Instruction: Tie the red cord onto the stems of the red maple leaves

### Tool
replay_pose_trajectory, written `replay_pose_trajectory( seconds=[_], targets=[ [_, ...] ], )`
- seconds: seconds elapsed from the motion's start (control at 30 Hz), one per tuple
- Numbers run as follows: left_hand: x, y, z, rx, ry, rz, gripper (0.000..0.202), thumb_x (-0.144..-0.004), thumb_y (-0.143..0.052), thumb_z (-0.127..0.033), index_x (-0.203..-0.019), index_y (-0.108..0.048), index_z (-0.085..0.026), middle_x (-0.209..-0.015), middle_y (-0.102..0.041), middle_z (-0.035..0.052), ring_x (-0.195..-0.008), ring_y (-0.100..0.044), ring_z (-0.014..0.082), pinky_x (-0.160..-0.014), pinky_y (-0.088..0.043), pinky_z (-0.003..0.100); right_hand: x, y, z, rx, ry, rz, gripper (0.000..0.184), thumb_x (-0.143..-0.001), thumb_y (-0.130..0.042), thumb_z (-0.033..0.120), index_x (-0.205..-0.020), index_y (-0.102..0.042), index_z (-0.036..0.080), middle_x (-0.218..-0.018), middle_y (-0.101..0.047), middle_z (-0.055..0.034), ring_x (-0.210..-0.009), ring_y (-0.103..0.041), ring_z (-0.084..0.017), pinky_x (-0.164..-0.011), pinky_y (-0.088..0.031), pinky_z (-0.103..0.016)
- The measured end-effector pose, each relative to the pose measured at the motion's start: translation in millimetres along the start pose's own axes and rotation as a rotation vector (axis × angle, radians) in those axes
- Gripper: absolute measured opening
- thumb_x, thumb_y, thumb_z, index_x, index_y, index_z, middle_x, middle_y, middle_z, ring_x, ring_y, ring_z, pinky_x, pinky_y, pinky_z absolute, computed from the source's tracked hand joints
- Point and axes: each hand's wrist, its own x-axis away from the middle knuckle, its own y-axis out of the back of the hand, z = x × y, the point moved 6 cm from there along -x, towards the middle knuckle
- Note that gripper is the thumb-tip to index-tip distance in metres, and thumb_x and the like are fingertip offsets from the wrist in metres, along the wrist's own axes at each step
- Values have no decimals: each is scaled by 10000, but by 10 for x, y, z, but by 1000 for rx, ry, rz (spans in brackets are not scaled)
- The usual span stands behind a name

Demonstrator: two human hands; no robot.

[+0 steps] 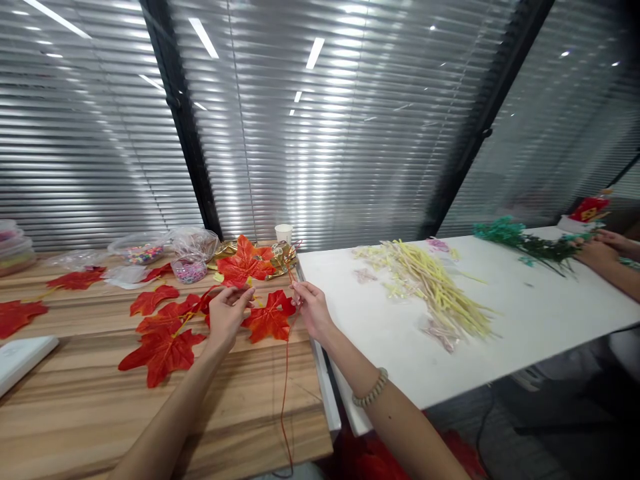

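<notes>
- My left hand (226, 313) is raised just above the wood counter (90, 400), fingers curled, tips pinching at the red leaf garland (170, 327) near its top leaf (243, 263).
- My right hand (311, 308) sits at the counter's right edge, thumb + fingers pressed together on a thin red-orange wire (285, 393); the wire hangs down from the pinch, over the counter front & below the edge.
- A single red-orange leaf (270, 319) lies between my 2 hands, touching the counter.
- Rest of garland trails left of my left hand; big leaf (161, 353) nearest me, flat on the wood.
- Bead bracelet (371, 390) on my right wrist.
- Behind the leaves: gold foil (280, 257), white paper cup (283, 233), clear plastic bags of coloured beads (190, 267).
- Loose leaves (75, 279) further left, well apart from my hands.
- White counter (525, 320) to the right carries a heap of pale yellow stems (440, 293).
- Far right: another person's hands (597, 250) on green stems (530, 243); can't tell their grip.
</notes>
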Motion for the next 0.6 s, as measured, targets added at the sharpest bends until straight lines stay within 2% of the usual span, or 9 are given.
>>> replay_pose_trajectory(
  seconds=[0.27, 0.4, 0.6],
  targets=[
    [3, -10, 30, -38, 11, 21, 313, -558, -713, -362, -727, -601, -123, -668, -638, 33, -511, -574, 127, -456, -458, 223, -9, -2, 6, 9, 5, 0, 155, -649, -673, 294, -655, -631, 145, -509, -419, 44, -486, -357, -60, -497, -282, -208],
    [6, -15, 40, -25, 1, 18, 290, -559, -715, -351, -692, -591, -124, -690, -639, 39, -529, -575, 124, -476, -476, 228, 1, -16, 11, 11, -1, 4, 153, -646, -669, 298, -654, -631, 150, -508, -428, 44, -485, -361, -62, -497, -279, -212],
    [68, -76, -25, -39, 10, 34, 279, -551, -716, -345, -662, -571, -133, -679, -632, 30, -517, -569, 125, -482, -479, 238, 29, -38, 25, 65, 8, -1, 156, -652, -659, 304, -646, -624, 152, -511, -442, 43, -492, -384, -68, -503, -287, -214]
  ],
)
